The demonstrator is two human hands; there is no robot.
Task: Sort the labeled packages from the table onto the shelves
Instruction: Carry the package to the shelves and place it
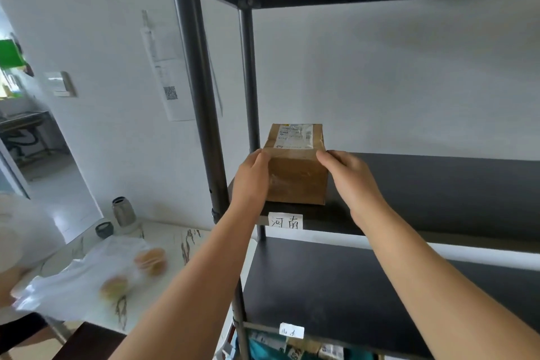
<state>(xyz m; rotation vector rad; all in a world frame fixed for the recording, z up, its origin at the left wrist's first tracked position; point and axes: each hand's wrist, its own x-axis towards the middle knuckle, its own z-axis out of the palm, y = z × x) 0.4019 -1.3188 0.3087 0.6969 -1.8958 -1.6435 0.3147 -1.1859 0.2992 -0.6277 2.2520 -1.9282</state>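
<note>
While both hands sit against the brown cardboard package (295,166), the step in hand looks like the placing one: the box rests on the black shelf board (438,184) that carries the paper tag (285,220) with handwritten characters on its front edge, and it stands directly above that tag, close to the shelf's front left corner and beside the dark upright post (201,90). The left hand (252,177) is pressed flat along the box's left side, fingers curled over the top near edge; the right hand (350,177) lies along the right side with its fingers partly spread, fingertips touching the upper right corner. Neither hand is closed tight; together they pinch the box between palms rather than gripping it singly. A white shipping label (295,135) faces upward on the box's far top. Whether the box's weight is fully on the board cannot be told, though its bottom edge appears flush with it. Judging from this, the next move calls for easing both palms off sideways without dragging the box from above the tag, then returning to the marble-patterned table (163,240) left of the post for another parcel. Below the tagged board a lower board holds a second tag (291,331), with further parcels (298,349) beneath.
</note>
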